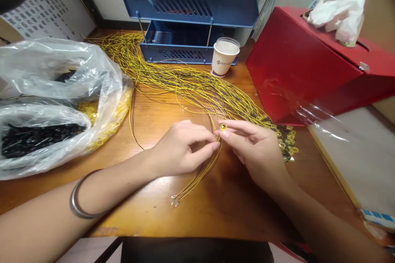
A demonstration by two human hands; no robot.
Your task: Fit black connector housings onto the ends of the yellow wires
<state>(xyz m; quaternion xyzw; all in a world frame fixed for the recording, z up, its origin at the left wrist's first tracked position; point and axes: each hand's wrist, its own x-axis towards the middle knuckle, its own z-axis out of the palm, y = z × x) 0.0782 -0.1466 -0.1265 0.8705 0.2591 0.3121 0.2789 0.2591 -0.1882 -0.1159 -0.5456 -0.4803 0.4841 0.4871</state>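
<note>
My left hand (182, 148) is closed in a pinch on a few thin yellow wires (197, 176) whose bare metal ends trail toward the table's near edge. My right hand (256, 148) meets it fingertip to fingertip and pinches a small yellow ring piece (223, 126). A large bundle of yellow wires (173, 78) spreads across the wooden table (160, 111) behind both hands. A heap of small yellow and dark ring pieces (288, 141) lies just right of my right hand. A metal bangle (77, 197) sits on my left wrist.
Clear plastic bags (61, 90) at the left hold black parts (37, 135) and yellow rings (105, 125). A lidded paper cup (224, 56) stands before blue stacked trays (188, 8). A red box (308, 61) with tissue (339, 14) stands at right, and a plastic-wrapped flat pack (361, 152) lies below it.
</note>
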